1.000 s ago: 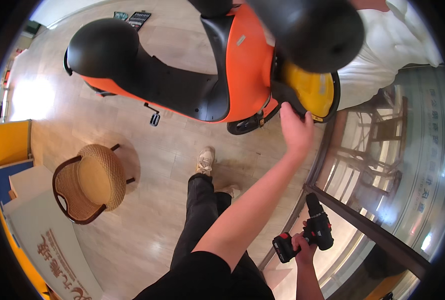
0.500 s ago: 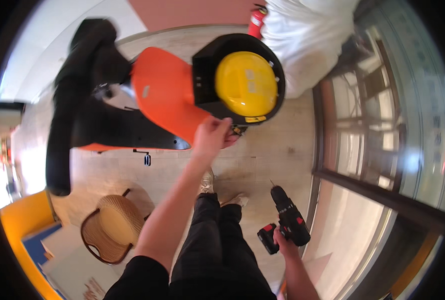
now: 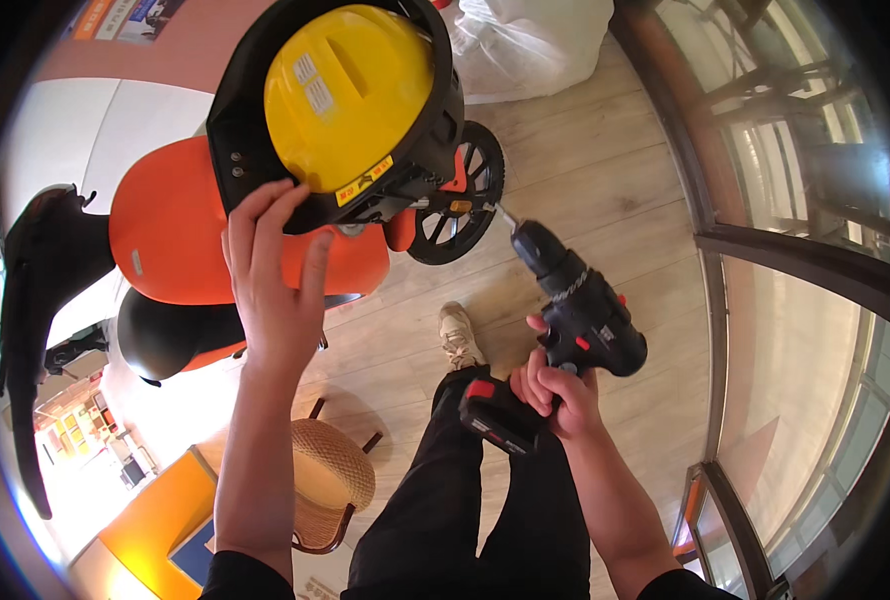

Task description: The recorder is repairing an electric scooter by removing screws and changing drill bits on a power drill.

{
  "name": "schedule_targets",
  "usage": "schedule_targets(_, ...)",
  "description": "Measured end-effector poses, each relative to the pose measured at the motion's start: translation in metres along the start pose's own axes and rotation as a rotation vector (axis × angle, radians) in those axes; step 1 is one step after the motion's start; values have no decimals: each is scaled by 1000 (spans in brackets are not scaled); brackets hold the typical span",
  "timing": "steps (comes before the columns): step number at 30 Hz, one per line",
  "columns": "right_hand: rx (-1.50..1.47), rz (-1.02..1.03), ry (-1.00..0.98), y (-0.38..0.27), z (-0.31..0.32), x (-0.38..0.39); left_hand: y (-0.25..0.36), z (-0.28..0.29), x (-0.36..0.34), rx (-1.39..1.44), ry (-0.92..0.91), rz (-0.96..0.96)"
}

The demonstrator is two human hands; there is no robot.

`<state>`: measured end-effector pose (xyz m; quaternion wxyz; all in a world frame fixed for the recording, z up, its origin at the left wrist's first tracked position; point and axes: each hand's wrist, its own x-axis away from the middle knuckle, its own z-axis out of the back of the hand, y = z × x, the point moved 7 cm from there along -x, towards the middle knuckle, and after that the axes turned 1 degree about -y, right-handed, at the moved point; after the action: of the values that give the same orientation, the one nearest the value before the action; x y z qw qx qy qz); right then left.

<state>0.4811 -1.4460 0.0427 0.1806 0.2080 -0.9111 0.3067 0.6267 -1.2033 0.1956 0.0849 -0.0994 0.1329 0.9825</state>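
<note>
In my right hand [image 3: 560,395] is a black cordless drill [image 3: 590,325] with red accents, gripped round its handle above the battery pack. Its slim bit points up and left, with the tip close to the scooter's rear wheel [image 3: 462,195] in the picture; I cannot tell whether they touch. My left hand [image 3: 275,265] has its fingers spread, fingertips at the lower edge of a black open-topped tail box [image 3: 240,115]. A yellow hard hat [image 3: 355,95] lies inside that box. Beside the left hand is the scooter's orange seat [image 3: 165,225].
Black handlebars [image 3: 40,250] reach out at the far left. A wicker chair [image 3: 330,470] stands below the scooter, near my left forearm. White sacking or cloth [image 3: 530,45] lies beyond the rear wheel. Framed glass panels [image 3: 795,340] line the right side, along the wooden floor [image 3: 575,170].
My view has shifted, bringing the rear wheel into sight. The drill has come up from the lower right toward that wheel. My left hand has moved along the box's edge and its fingers have spread.
</note>
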Motion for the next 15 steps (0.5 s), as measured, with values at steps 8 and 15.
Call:
schedule_targets(8, -30, -45, -72, 24, -7, -42, -10, -12, 2, -44, 58, -15)
schedule_targets(15, 83, -16, -22, 27, -12, -51, -8, -9, 2, -31, 69, -6)
